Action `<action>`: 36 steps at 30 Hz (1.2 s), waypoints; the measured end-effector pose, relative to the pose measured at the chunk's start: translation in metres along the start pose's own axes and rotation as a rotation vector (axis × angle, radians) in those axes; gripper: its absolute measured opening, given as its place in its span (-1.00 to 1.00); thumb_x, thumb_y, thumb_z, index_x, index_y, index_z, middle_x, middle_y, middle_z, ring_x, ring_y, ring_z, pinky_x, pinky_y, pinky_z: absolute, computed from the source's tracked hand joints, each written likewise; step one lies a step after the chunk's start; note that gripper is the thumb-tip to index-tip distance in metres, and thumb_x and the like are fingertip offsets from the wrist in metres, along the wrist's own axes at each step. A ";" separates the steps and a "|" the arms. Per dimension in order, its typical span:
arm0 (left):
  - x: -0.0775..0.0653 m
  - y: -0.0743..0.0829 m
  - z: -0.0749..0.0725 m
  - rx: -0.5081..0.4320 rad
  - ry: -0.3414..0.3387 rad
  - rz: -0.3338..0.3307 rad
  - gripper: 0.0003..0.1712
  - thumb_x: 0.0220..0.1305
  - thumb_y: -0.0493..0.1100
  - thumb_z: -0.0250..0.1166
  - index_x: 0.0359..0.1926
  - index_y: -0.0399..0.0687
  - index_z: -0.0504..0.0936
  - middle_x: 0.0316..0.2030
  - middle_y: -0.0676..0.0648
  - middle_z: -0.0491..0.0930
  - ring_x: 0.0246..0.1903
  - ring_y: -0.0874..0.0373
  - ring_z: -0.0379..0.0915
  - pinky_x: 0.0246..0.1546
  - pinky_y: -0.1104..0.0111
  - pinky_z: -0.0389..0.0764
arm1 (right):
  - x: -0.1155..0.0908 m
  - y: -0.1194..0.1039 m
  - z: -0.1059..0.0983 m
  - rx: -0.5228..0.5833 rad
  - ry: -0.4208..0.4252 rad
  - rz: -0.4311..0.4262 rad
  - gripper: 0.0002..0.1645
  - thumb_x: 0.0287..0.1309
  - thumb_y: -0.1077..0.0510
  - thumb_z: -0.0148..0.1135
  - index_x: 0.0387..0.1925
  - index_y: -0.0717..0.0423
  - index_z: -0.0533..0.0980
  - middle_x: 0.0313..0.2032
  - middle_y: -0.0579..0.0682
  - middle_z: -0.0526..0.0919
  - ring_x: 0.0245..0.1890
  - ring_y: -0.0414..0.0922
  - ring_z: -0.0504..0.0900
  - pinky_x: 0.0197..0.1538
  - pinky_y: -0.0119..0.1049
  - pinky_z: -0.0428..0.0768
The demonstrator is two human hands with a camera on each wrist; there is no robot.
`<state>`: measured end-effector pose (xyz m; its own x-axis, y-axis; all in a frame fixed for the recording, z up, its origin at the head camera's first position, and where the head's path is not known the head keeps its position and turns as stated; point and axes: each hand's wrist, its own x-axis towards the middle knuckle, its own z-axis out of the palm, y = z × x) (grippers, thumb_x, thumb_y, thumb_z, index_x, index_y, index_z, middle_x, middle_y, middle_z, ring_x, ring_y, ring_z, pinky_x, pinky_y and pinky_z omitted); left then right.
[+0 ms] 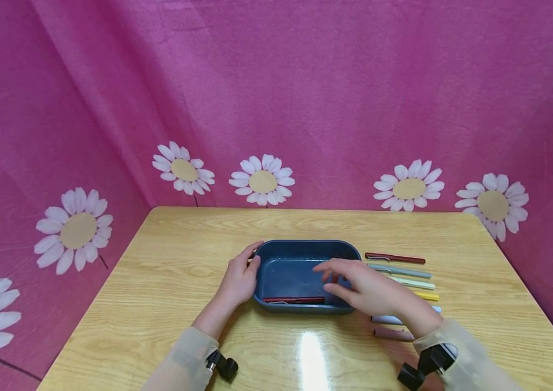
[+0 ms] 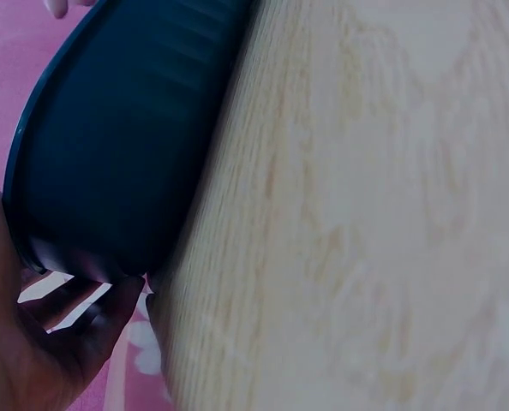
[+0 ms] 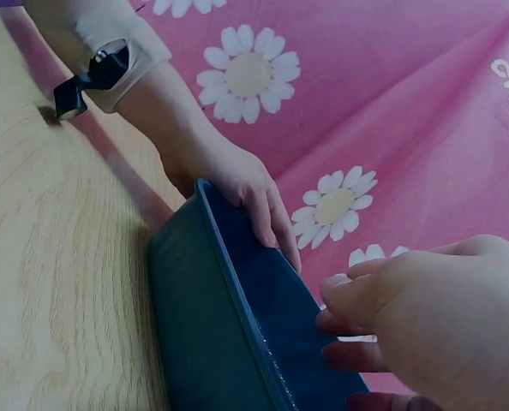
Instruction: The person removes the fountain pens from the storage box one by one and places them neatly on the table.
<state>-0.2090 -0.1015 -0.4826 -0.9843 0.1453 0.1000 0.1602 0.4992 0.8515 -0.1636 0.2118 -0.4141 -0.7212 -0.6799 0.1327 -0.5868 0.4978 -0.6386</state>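
Observation:
A dark blue rectangular tray [image 1: 286,274] with rounded corners sits on the table. My left hand [image 1: 239,279] grips its left end, thumb at the rim and fingers against the outside of the end wall. Inside, a dark red pen [image 1: 293,300] lies along the near wall. Over the right part of the tray hovers my right hand [image 1: 364,282], fingers loosely bent and holding nothing visible. In the right wrist view, the fingers of the right hand [image 3: 443,317] hang over the tray's opening [image 3: 280,300].
On the wooden table [image 1: 183,239], right of the tray, several pens lie in a column: dark red [image 1: 395,258], grey-blue [image 1: 403,270], pale green [image 1: 415,283], yellow [image 1: 426,296], lavender [image 1: 386,320] and pink [image 1: 393,333]. My right forearm partly covers them. A pink flowered curtain [image 1: 305,108] hangs behind.

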 end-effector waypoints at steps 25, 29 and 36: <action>0.000 0.000 0.000 -0.014 -0.012 0.001 -0.49 0.70 -0.16 -0.01 0.56 0.02 0.41 0.33 -0.25 0.54 0.25 -0.16 0.53 0.31 -0.09 0.49 | 0.053 0.019 0.037 -0.020 -0.183 0.006 -0.68 0.46 0.20 0.34 0.17 0.16 0.64 0.03 -0.03 0.71 0.04 -0.15 0.66 0.15 -0.12 0.64; 0.000 0.000 0.000 -0.016 -0.010 0.005 -0.49 0.71 -0.17 -0.02 0.55 0.01 0.41 0.33 -0.25 0.54 0.24 -0.16 0.53 0.31 -0.10 0.49 | 0.058 0.022 0.041 0.007 -0.205 0.015 -0.67 0.41 0.22 0.39 0.15 0.18 0.65 0.01 -0.02 0.72 -0.05 -0.16 0.67 0.06 -0.19 0.67; 0.001 -0.001 -0.001 -0.015 -0.011 0.003 -0.49 0.70 -0.16 -0.01 0.55 0.01 0.42 0.32 -0.25 0.55 0.23 -0.16 0.54 0.31 -0.09 0.49 | 0.069 0.027 0.047 0.037 -0.252 0.034 -0.67 0.33 0.25 0.46 0.09 0.13 0.68 -0.17 -0.13 0.71 -0.19 -0.21 0.65 -0.06 -0.27 0.66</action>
<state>-0.2100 -0.1021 -0.4827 -0.9830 0.1562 0.0965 0.1616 0.4857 0.8590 -0.2121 0.1528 -0.4581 -0.6233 -0.7779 -0.0797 -0.5462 0.5061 -0.6675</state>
